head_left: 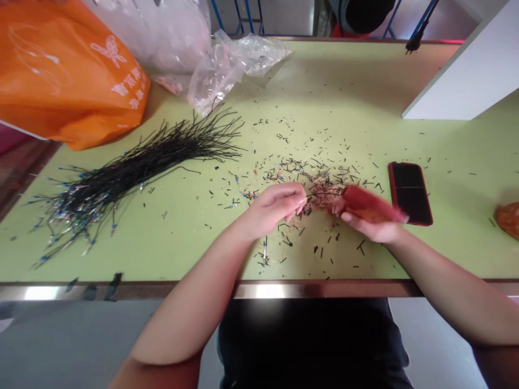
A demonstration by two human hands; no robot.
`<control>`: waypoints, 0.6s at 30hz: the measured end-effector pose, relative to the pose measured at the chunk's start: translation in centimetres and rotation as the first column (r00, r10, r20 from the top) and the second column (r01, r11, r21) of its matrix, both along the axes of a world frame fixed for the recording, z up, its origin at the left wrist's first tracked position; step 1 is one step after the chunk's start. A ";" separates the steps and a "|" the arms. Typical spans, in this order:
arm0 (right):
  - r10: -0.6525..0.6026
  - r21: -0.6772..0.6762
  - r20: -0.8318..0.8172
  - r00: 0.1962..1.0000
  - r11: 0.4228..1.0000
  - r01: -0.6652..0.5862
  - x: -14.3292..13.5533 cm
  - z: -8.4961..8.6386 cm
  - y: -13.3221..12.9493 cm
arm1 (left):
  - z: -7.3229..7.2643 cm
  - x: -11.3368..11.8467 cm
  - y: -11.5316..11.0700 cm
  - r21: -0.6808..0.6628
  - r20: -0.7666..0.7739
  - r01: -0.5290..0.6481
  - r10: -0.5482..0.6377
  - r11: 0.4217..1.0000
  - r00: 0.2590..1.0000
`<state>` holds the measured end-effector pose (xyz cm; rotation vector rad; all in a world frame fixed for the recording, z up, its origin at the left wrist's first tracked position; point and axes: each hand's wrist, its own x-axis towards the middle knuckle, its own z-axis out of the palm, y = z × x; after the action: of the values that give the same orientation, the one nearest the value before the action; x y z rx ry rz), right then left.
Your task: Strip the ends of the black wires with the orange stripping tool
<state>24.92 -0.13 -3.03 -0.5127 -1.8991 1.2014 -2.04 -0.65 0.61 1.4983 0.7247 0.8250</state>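
My left hand (279,206) is closed above the scraps near the table's middle, its fingers curled together; whatever they pinch is too small to make out. In my right hand (371,222) is a red tool (371,204), blurred by motion, lying across the palm and fingers. Between and beyond both hands spreads a pile of short black wire offcuts and copper-coloured strands (324,189). A long bundle of black wires (150,159) lies to the left, with blue and silvery tips at its near-left end.
An orange bag (73,75) and clear plastic bags (239,59) stand at the back left. A phone with a red edge (411,193) lies right of my right hand. A white panel (470,70) rises at the back right, and an orange object (507,219) sits at the right edge.
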 end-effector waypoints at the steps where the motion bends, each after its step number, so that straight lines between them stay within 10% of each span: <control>1: 0.035 -0.218 -0.085 0.996 0.975 -0.053 -0.2 0.2 -0.4 | 0.0 -0.1 0.1 0.041 -0.028 -0.037 0.038 0.998 0.999; 4: 0.039 -0.653 -0.312 0.949 0.717 -0.244 -0.8 1.2 -1.4 | -0.2 0.0 0.1 0.173 -0.108 -0.144 0.164 0.974 0.981; 7: 0.075 -0.764 -0.376 0.923 0.538 -0.355 -1.0 1.8 -2.0 | -0.4 0.2 -0.1 0.254 -0.156 -0.171 0.215 0.952 0.964; 18: 0.183 -0.840 -0.409 0.894 0.308 -0.447 -1.3 1.5 -2.9 | -0.1 0.6 -0.3 0.452 -0.400 -0.078 0.280 0.889 0.873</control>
<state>23.59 -3.03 -1.50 -0.5084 -0.9182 2.5117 -1.41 -0.98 0.49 2.0837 1.1022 0.8120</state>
